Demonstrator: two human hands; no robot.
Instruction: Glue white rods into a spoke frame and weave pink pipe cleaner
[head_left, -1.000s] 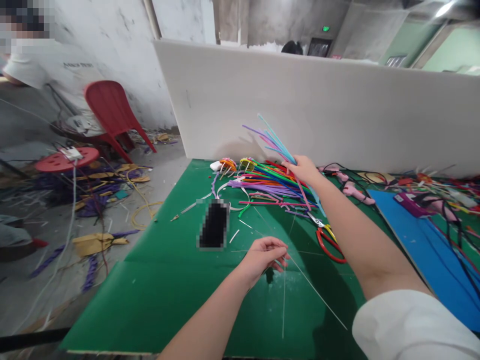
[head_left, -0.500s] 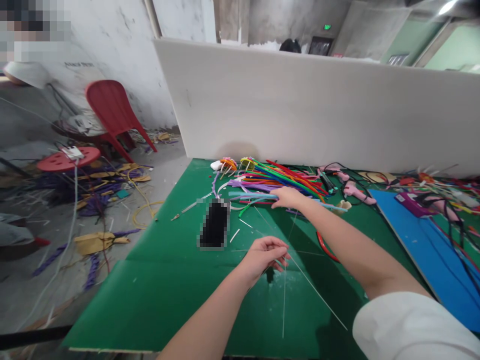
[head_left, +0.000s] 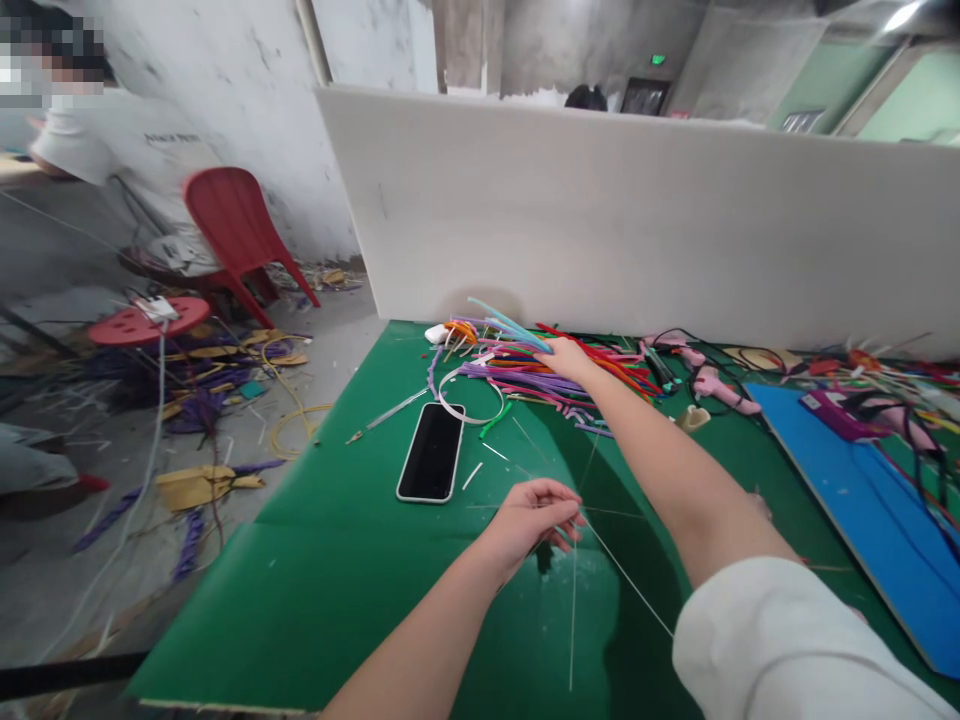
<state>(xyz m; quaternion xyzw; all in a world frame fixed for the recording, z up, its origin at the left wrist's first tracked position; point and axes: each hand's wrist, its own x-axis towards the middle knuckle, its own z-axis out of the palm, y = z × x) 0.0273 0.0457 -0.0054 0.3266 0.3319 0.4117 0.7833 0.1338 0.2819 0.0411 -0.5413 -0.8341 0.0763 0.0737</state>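
My left hand (head_left: pixel 534 517) hovers over the green table (head_left: pixel 337 590), its fingers pinched on a bundle of thin white wires (head_left: pixel 600 570) that fan out toward me. My right hand (head_left: pixel 564 358) reaches far across to the pile of coloured pipe cleaners (head_left: pixel 525 365) at the back of the table. Its fingers close on a few light blue and purple ones whose ends stick up to the left.
A black phone (head_left: pixel 433 464) lies left of my left hand, with a white loop just behind it. Pink glue guns (head_left: pixel 709 385) and cables lie to the right, by a blue board (head_left: pixel 862 500). A white partition (head_left: pixel 637 210) backs the table. A person sits by a red chair (head_left: pixel 232 235).
My right hand has come down from holding pipe cleaners in the air, swept left over the pile, and now grips strands at its far side. My left hand stayed still.
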